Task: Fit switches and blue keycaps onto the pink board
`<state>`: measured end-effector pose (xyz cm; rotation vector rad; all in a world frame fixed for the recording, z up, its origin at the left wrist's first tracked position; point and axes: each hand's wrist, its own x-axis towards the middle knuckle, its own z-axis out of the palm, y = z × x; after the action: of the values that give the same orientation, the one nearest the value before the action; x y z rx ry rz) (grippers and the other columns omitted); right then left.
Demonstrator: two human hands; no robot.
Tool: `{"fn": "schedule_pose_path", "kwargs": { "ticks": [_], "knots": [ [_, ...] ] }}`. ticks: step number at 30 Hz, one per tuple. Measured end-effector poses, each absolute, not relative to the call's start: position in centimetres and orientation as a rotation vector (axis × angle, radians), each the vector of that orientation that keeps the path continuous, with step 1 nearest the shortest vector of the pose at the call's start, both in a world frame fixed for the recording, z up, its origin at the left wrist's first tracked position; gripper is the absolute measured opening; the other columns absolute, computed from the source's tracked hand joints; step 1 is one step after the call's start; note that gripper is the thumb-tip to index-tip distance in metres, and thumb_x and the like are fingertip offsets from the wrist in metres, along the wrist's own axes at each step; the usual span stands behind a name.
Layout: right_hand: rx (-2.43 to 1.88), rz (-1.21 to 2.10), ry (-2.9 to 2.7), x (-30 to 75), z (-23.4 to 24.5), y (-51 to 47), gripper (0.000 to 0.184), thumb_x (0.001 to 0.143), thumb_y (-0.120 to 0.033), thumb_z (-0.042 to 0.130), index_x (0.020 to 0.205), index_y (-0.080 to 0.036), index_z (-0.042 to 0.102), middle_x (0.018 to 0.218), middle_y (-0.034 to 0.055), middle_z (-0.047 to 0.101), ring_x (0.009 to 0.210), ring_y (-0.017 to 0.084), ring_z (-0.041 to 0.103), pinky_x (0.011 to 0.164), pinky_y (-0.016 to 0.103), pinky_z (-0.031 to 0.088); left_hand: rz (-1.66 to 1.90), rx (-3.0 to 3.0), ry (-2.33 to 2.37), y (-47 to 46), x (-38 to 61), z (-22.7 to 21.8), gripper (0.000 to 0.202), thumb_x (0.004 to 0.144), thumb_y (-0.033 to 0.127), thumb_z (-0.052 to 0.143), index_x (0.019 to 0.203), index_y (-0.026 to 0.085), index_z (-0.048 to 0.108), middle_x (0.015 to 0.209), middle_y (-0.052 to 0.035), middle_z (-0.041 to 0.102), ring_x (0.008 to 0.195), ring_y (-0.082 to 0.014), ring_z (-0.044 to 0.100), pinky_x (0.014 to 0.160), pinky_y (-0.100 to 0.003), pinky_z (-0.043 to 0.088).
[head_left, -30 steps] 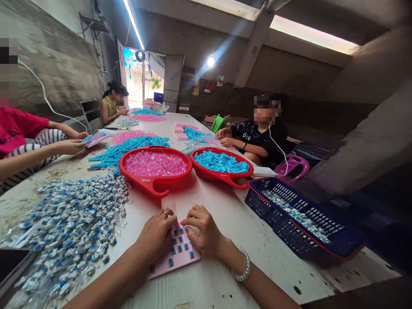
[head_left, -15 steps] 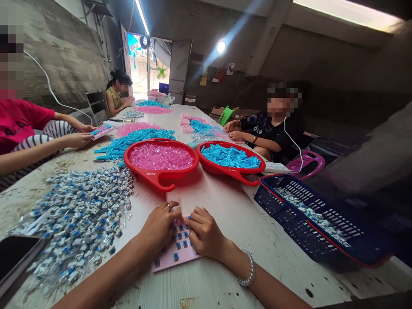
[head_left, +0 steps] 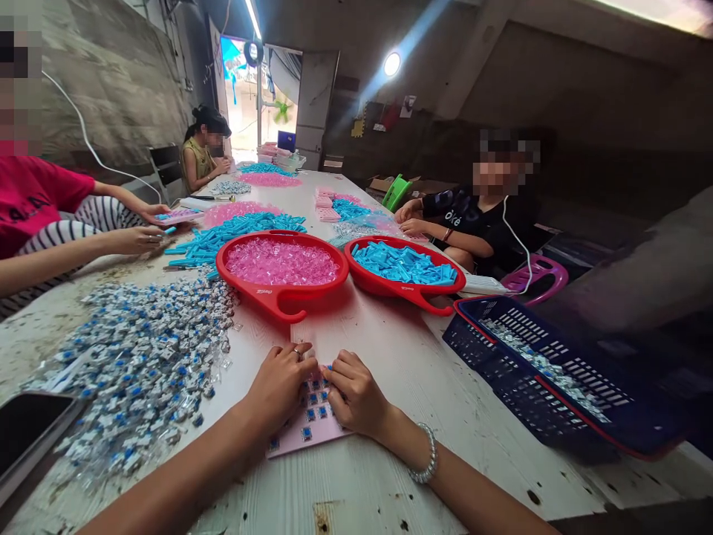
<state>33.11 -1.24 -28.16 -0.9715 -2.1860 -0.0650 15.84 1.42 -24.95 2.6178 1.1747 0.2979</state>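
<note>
A flat pink board [head_left: 328, 429] lies on the table in front of me, bearing rows of small square pieces with blue centres. My left hand [head_left: 284, 386], a ring on one finger, bends over its far left part with the fingers curled together. From the right, my right hand [head_left: 356, 392] rests over the board's far right part, its fingers closed and the fingertips close to the left ones. Something pinkish shows in the narrow gap between the hands. What the fingertips pinch is hidden. The board's far edge is mostly covered by both hands.
Loose blue-and-clear pieces [head_left: 145, 364] spread at left beside a phone [head_left: 33, 427]. Beyond my hands stand a red basin of pink pieces [head_left: 281, 261] and one of blue strips [head_left: 401, 265]. A dark blue basket [head_left: 501, 371] is at right. Several people sit around the table.
The view has shifted slightly. My hands stay over the pink board with only small finger movement. At left, a co-worker's near hand has moved away from a pink board, with a blue strip at its fingertips.
</note>
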Motion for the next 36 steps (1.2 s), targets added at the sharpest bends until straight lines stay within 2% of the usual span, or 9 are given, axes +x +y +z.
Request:
{"fn": "schedule_pose_path", "kwargs": {
  "ticks": [2, 5, 8, 15, 24, 30, 33, 36],
  "knots": [
    [-0.974, -0.077, -2.18, 33.1, -28.2, -1.3, 0.019, 0.075, -0.006, 0.04, 0.066, -0.016, 0.053, 0.059, 0.0044, 0.047, 0.064, 0.018, 0.038, 0.058, 0.032, 0.033, 0.311, 2.612, 1.15, 1.3, 15.9, -25.1, 0.039, 0.077, -0.002, 0.041, 0.103, 0.019, 0.061, 0.129, -0.0108, 0.053, 0.115, -0.0246, 0.051, 0.091, -0.042, 0.041],
    [-0.974, -0.095, -2.181, 33.1, -28.2, -1.4, 0.02, 0.076, -0.007, 0.039, 0.066, -0.016, 0.054, 0.059, 0.0042, 0.047, 0.063, 0.018, 0.038, 0.058, 0.032, 0.033, 0.289, 2.573, 1.124, 1.2, 16.1, -25.1, 0.036, 0.076, -0.004, 0.04, 0.096, 0.017, 0.061, 0.109, -0.009, 0.063, 0.1, -0.0214, 0.058, 0.085, -0.035, 0.045],
    [-0.965, -0.105, -2.185, 33.1, -28.1, -1.5, 0.02, 0.076, -0.006, 0.039, 0.065, -0.015, 0.054, 0.058, 0.0043, 0.046, 0.063, 0.018, 0.038, 0.058, 0.032, 0.033, 0.217, 2.542, 1.129, 1.0, 16.2, -25.0, 0.031, 0.076, -0.003, 0.041, 0.092, 0.016, 0.06, 0.094, -0.0073, 0.065, 0.088, -0.02, 0.06, 0.076, -0.03, 0.047],
    [-0.972, -0.098, -2.2, 33.2, -28.1, -1.6, 0.019, 0.074, -0.007, 0.039, 0.065, -0.016, 0.053, 0.058, 0.0041, 0.047, 0.063, 0.018, 0.037, 0.058, 0.032, 0.031, 0.224, 2.548, 1.152, 0.9, 16.3, -25.3, 0.031, 0.075, -0.004, 0.041, 0.091, 0.017, 0.058, 0.091, -0.0062, 0.064, 0.084, -0.0188, 0.059, 0.073, -0.028, 0.046],
    [-0.984, -0.02, -2.225, 33.3, -28.1, -1.5, 0.02, 0.073, -0.007, 0.039, 0.06, -0.018, 0.049, 0.058, 0.0035, 0.046, 0.063, 0.018, 0.037, 0.059, 0.032, 0.032, 0.348, 2.51, 1.194, 0.8, 16.7, -25.5, 0.027, 0.073, -0.002, 0.041, 0.084, 0.017, 0.057, 0.084, -0.0062, 0.062, 0.083, -0.0208, 0.057, 0.071, -0.03, 0.046],
    [-1.006, 0.04, -2.156, 33.3, -28.3, -1.3, 0.021, 0.072, -0.006, 0.04, 0.061, -0.017, 0.054, 0.06, 0.0035, 0.046, 0.065, 0.018, 0.04, 0.06, 0.032, 0.034, 0.54, 2.391, 1.234, 0.8, 16.3, -26.2, 0.026, 0.075, 0.001, 0.04, 0.083, 0.018, 0.059, 0.083, -0.0051, 0.061, 0.083, -0.0189, 0.056, 0.073, -0.029, 0.044],
    [-1.049, 0.12, -1.989, 33.8, -28.0, -0.9, 0.025, 0.074, -0.004, 0.041, 0.07, -0.016, 0.062, 0.065, 0.0039, 0.05, 0.069, 0.018, 0.045, 0.063, 0.031, 0.039, 0.67, 2.174, 1.158, 1.2, 15.7, -26.5, 0.028, 0.078, 0.007, 0.04, 0.086, 0.018, 0.064, 0.084, -0.0032, 0.065, 0.08, -0.0164, 0.059, 0.074, -0.027, 0.044],
    [-1.188, 0.148, -1.855, 34.6, -27.6, -0.7, 0.022, 0.077, -0.006, 0.046, 0.083, -0.015, 0.065, 0.074, 0.0051, 0.054, 0.075, 0.019, 0.049, 0.066, 0.032, 0.042, 0.73, 2.051, 1.193, 1.9, 15.0, -26.3, 0.027, 0.08, 0.016, 0.045, 0.1, 0.017, 0.063, 0.087, -0.003, 0.066, 0.074, -0.0148, 0.06, 0.069, -0.025, 0.044]
  ]
}}
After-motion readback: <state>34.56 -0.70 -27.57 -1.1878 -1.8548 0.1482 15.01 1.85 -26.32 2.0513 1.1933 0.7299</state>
